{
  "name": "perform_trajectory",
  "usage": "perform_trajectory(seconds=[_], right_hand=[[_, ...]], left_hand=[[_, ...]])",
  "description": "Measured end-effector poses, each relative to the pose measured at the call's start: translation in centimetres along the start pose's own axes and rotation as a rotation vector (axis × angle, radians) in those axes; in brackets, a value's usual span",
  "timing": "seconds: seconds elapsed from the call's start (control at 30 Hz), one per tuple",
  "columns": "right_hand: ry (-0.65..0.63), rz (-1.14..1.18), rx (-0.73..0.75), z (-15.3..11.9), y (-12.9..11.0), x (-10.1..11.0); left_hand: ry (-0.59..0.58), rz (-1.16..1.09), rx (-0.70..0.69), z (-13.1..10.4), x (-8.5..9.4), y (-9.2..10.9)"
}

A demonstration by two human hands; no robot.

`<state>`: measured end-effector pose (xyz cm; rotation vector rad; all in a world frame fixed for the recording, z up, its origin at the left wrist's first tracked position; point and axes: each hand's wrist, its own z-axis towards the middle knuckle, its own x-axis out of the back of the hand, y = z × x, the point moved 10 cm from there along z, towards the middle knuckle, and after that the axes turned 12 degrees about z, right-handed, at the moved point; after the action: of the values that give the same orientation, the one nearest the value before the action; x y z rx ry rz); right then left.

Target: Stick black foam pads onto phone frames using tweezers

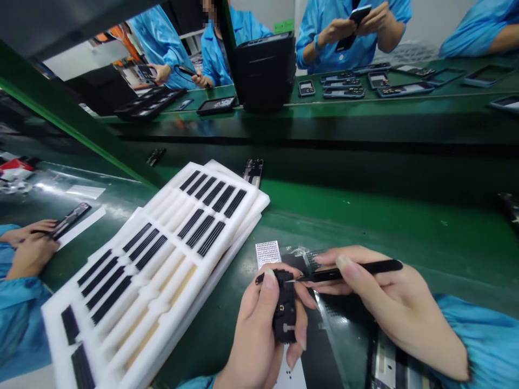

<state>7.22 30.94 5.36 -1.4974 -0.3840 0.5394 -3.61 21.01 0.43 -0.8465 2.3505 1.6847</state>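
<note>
Left hand (pixel 259 324): closed around a small black part (pixel 285 310), which is pinched between the thumb and the fingers, its long side roughly upright in the view. Right hand (pixel 389 308): thumb and fingers pressed together on black tweezers (pixel 352 271), whose points reach leftward to the upper end of the part, just beside the left thumb. Whether the points grip anything there is too small to tell.

The part is within the left hand, over a black strip (pixel 320 351) and a white sheet with dark dots (pixel 295 375). A perforated white sheet (pixel 267 254) lies just beyond the left fingertips. To the left of that hand, a white foam tray (pixel 168 208) holds black strips on the green surface (pixel 214 324).

Assessment: the step in hand appears to be fine work at the part's upper end. Good practice would call for a firm left pinch without squeezing, the thumb clear of the points, and the part turned so its worked face is in plain view. The tweezers are best brought in at a shallow angle with light pressure. Principal risks: a slipping point scratching the face, or the part twisting between the fingers.
</note>
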Motion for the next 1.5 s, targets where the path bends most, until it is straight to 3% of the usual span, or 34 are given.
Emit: perform_trajectory(seconds=[0.23, 0.43, 0.5, 0.57, 0.6, 0.67, 0.77, 0.87, 0.97, 1.13, 1.27, 1.33, 1.4, 1.5], right_hand=[[-0.047, -0.281, 0.321, -1.8, -2.2, -0.4], [-0.126, -0.21, 0.463, -3.4, -3.2, -1.5], [0.006, -0.209, 0.422, -2.2, -3.2, 0.1], [0.117, -0.187, 0.265, 0.0, -1.7, 1.7], [0.111, -0.149, 0.154, 1.1, -0.2, 1.8], [-0.041, -0.032, -0.07, 2.7, 3.5, -0.1], [-0.258, 0.055, -0.234, 2.8, 7.6, -3.5], [-0.296, 0.019, -0.232, 2.1, 8.7, -4.2], [-0.305, -0.058, -0.241, 0.9, 8.1, -3.2], [-0.339, -0.196, -0.167, -3.4, 6.7, -2.2], [-0.413, -0.284, -0.01, -6.5, 6.3, -3.0], [-0.339, -0.325, 0.03, -5.3, 6.1, -2.0], [-0.191, -0.36, 0.039, -2.5, 5.7, 0.1], [-0.05, -0.284, -0.032, 2.1, 6.0, 3.1]], left_hand=[[-0.028, -0.014, -0.042, -0.1, 0.1, 0.2], [0.003, 0.124, -0.056, -0.8, 1.0, 0.4], [0.122, 0.263, -0.075, -1.4, 3.0, 0.9], [0.3, 0.532, -0.122, -2.3, 5.9, 1.8], [0.376, 0.72, -0.151, -2.9, 7.2, 2.4], [0.416, 1.158, -0.237, -3.4, 8.3, 2.9], [0.246, 1.739, -0.44, -3.6, 7.0, 1.7], [0.157, 2.084, -0.598, -4.0, 5.4, 0.5], [0.101, 2.183, -0.693, -5.0, 4.2, 0.3], [-0.163, 2.237, -0.831, -8.6, 2.8, -1.6], [-0.249, 2.279, -0.788, -10.4, 3.0, -3.8], [-0.227, 2.278, -0.764, -10.2, 2.8, -4.2], [-0.187, 2.245, -0.782, -9.5, 2.1, -3.9], [-0.073, 2.201, -0.776, -6.6, 1.0, -2.3]])
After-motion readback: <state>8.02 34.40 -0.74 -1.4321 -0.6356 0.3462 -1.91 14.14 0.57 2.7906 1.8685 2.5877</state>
